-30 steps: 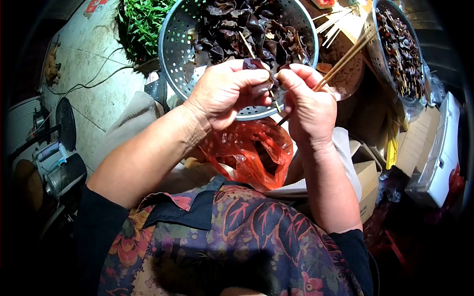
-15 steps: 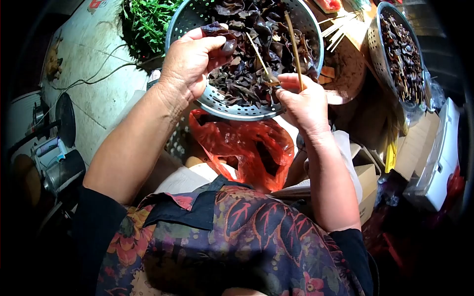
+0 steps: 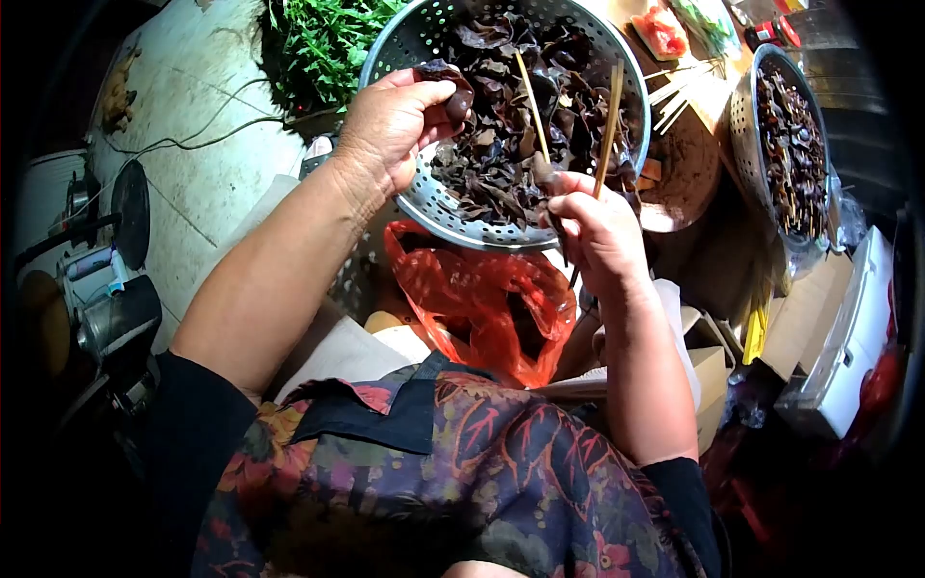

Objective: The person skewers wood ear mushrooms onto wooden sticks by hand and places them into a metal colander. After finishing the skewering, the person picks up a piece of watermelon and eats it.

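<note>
My left hand is closed on a dark piece of wood ear mushroom, held over the left side of a metal colander. Many loose wood ear mushrooms lie inside the colander. At its front right edge, my right hand is closed around thin bamboo skewers. One skewer points up over the mushrooms, with a brownish piece at its lower end by my fingertips. Whether that piece is threaded on is hard to tell.
A red plastic bag hangs below the colander. Green leaves lie at the back left. To the right are loose skewers, a second colander with filled skewers, and a white foam box.
The view has shifted, moving the colander right and slightly down. My right hand's grip has changed, and a brownish piece now shows at its fingertips. The left hand still holds its mushroom.
</note>
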`<state>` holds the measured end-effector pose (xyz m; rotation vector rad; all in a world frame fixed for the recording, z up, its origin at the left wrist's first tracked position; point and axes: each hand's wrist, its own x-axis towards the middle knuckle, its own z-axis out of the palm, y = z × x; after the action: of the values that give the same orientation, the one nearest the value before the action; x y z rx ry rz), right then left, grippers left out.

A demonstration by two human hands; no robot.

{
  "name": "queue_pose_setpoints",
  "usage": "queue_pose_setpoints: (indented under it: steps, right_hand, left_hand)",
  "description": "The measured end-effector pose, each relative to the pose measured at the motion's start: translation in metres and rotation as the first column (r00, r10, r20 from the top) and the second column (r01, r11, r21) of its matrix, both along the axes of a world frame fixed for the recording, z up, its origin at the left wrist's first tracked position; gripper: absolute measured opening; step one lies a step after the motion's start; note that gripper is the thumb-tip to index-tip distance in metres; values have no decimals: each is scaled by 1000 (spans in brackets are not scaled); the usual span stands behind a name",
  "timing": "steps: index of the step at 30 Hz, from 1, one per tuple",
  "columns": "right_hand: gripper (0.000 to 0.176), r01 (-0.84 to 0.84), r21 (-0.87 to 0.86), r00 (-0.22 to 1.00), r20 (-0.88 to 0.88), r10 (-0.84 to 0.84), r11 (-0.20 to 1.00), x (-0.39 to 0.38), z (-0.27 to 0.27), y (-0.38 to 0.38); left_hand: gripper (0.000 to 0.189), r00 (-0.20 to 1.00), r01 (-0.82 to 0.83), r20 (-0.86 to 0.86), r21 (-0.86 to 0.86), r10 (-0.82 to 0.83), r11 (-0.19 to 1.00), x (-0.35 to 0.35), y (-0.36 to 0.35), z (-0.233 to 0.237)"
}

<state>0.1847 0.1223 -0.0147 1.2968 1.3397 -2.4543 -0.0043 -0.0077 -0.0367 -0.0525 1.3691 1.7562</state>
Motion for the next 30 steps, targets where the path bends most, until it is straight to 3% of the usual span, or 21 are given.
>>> queue_pose_setpoints:
  steps: [1,3,4,5,8,11,13,15,17,22,30]
  right_hand:
    - [15,9,-164,999,-52,-18,986,4,-2,5]
    - [28,30,-172,992,-113,-50,985,2,-1,-7]
    - [17,-44,-333,981,-191,-22,942,5,-4,-4]
    - [19,-94,-342,976,-219,18,935,4,0,-7]
    - [17,23,-450,978,-175,-113,893,0,10,-21]
    - [17,168,-306,977,-73,-199,937,-5,23,-25]
    - [20,-128,-52,988,-92,122,990,-2,17,-21]
    - [22,-177,-41,984,-24,176,983,-1,17,-20]
    - [26,-269,74,963,1,269,960,-2,23,-21]
    - [32,-359,-58,927,-133,350,931,2,30,-29]
    - [37,-350,4,922,-174,345,937,7,29,-28]
  left_hand:
    - [15,1000,6,3,-2,-6,1000,-1,-1,-1]
    - [14,1000,12,14,-17,-12,1000,1,1,-3]
    - [13,999,25,29,-23,-24,999,3,3,-3]
    - [13,998,37,44,-28,-36,999,5,4,-3]
    - [13,997,50,55,-18,-49,999,10,7,2]
    - [12,998,47,50,-10,-46,999,10,7,1]
    - [13,997,44,61,-11,-43,999,8,6,0]
    - [12,998,32,55,-15,-31,999,8,6,1]
    - [12,999,18,49,-16,-18,1000,6,6,0]
    - [11,1000,3,5,-23,-3,1000,-2,5,2]
    - [11,997,-40,-66,-24,38,999,-9,6,4]
